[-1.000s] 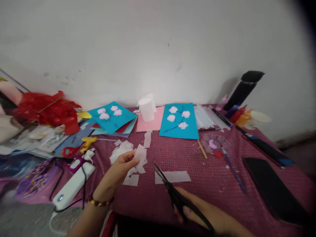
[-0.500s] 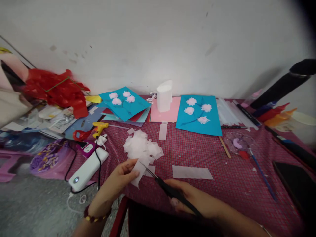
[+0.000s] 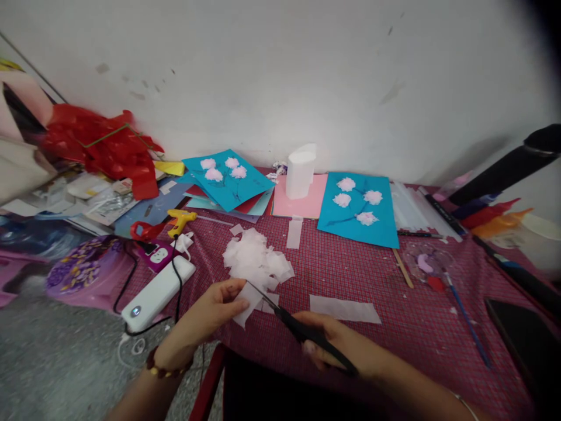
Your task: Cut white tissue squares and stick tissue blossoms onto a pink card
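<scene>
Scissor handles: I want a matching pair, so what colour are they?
The scissor handles are black, best seen in the head view.

Black-handled scissors [image 3: 293, 325] (blades angled leftward) overlap a thin whitish paper piece [image 3: 251, 296].

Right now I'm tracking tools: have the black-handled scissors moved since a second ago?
Yes, leftward: the black-handled scissors overlapped the left end of the flat white paper strip; now they're clear of it.
</scene>
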The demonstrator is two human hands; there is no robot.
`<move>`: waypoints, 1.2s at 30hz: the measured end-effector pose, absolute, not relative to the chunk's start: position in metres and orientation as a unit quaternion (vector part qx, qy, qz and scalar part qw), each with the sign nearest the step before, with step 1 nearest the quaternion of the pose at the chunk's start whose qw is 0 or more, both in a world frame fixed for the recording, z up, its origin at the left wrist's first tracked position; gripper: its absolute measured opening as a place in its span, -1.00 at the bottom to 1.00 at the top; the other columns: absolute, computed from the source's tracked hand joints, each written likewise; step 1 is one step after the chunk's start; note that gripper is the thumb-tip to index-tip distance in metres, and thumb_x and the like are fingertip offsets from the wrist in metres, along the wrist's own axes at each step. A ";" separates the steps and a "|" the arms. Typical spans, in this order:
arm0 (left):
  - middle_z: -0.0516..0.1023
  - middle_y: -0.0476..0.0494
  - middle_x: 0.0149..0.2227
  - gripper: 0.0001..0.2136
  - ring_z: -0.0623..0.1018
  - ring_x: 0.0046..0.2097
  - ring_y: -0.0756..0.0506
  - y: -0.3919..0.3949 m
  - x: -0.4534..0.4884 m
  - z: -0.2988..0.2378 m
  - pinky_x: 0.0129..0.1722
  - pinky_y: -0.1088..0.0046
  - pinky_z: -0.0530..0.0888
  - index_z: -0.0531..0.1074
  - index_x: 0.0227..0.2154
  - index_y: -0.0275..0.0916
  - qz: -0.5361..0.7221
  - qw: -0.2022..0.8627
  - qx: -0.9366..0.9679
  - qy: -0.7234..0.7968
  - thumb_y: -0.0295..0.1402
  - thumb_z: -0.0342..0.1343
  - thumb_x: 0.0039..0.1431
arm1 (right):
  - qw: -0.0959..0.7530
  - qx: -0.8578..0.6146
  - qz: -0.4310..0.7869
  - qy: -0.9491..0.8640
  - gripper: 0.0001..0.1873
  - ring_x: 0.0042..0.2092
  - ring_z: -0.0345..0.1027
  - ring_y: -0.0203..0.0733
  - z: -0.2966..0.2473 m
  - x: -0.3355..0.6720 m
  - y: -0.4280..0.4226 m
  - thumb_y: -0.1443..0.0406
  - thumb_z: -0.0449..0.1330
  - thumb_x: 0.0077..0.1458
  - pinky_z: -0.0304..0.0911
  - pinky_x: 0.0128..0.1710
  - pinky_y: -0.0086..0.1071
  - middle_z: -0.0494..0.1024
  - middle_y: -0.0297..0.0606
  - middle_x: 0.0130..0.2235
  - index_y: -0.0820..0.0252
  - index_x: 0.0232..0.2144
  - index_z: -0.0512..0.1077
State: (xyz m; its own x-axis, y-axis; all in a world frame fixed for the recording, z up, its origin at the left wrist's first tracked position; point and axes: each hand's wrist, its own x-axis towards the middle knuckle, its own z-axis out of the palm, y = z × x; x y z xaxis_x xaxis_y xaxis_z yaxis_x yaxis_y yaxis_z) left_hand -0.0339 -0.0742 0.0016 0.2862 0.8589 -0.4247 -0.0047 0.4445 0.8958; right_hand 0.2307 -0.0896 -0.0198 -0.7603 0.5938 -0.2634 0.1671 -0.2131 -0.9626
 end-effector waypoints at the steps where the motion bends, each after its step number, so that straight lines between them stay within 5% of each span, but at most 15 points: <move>1: 0.57 -0.11 -0.35 -0.77 0.52 -0.35 -0.08 -0.073 -0.035 0.002 -0.33 0.46 0.42 0.52 -0.34 -0.25 0.313 0.683 0.426 0.504 -0.31 0.27 -0.12 | 0.147 -0.315 0.720 -0.601 -0.42 -0.51 0.13 -0.37 -0.022 0.230 -0.090 -0.04 0.09 0.08 0.06 -0.56 -0.48 0.32 -0.34 -0.44 0.23 0.01 0.29; 7: 0.56 -0.10 -0.38 -0.81 0.49 -0.38 -0.04 -0.071 -0.042 -0.003 -0.36 0.51 0.38 0.51 -0.39 -0.26 0.304 0.670 0.433 0.520 -0.28 0.25 -0.08 | 0.150 -0.358 0.729 -0.564 -0.39 -0.61 0.01 -0.42 -0.023 0.225 -0.086 -0.10 0.06 0.06 -0.11 -0.66 -0.52 0.19 -0.47 -0.58 0.28 -0.07 0.25; 15: 0.51 -0.02 -0.48 -0.82 0.41 -0.47 0.04 -0.067 -0.046 -0.018 -0.42 0.57 0.34 0.48 -0.44 -0.28 0.438 0.619 0.367 0.539 -0.28 0.27 -0.08 | 0.144 -0.315 0.718 -0.604 -0.47 -0.40 0.19 -0.32 -0.021 0.235 -0.082 -0.11 -0.03 0.12 0.08 -0.46 -0.47 0.33 -0.27 -0.37 0.23 -0.17 0.26; 22: 0.49 -0.02 -0.45 -0.78 0.42 -0.44 0.03 -0.062 -0.038 -0.024 -0.38 0.54 0.36 0.47 -0.40 -0.30 0.421 0.622 0.386 0.536 -0.26 0.26 -0.06 | 0.100 -0.288 0.726 -0.617 -0.41 -0.40 0.17 -0.32 -0.019 0.231 -0.080 -0.17 -0.04 0.08 0.08 -0.44 -0.46 0.30 -0.31 -0.43 0.26 -0.24 0.27; 30: 0.40 0.01 -0.57 -0.71 0.36 -0.51 0.03 -0.065 -0.031 -0.030 -0.49 0.56 0.28 0.43 -0.52 -0.30 0.392 0.611 0.399 0.560 -0.12 0.16 0.00 | 0.120 -0.303 0.723 -0.609 -0.43 -0.43 0.17 -0.33 -0.020 0.221 -0.076 -0.11 0.01 0.09 0.10 -0.44 -0.44 0.28 -0.32 -0.40 0.27 -0.15 0.25; 36: 0.41 0.01 -0.59 -0.72 0.34 -0.53 0.03 -0.063 -0.027 -0.029 -0.50 0.55 0.27 0.46 -0.55 -0.31 0.385 0.576 0.432 0.577 -0.14 0.17 -0.03 | 0.108 -0.346 0.666 -0.652 -0.54 -0.22 0.23 -0.18 -0.012 0.219 -0.079 0.13 0.13 0.07 0.18 -0.23 -0.32 0.36 -0.20 -0.20 0.22 -0.01 0.28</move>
State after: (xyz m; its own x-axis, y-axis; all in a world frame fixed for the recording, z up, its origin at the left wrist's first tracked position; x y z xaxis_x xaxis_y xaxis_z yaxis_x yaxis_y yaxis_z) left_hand -0.0271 -0.0634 -0.0294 0.0363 0.9425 -0.3324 0.0552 0.3302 0.9423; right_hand 0.2194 -0.0788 -0.0117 -0.7372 0.5947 -0.3207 0.3074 -0.1275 -0.9430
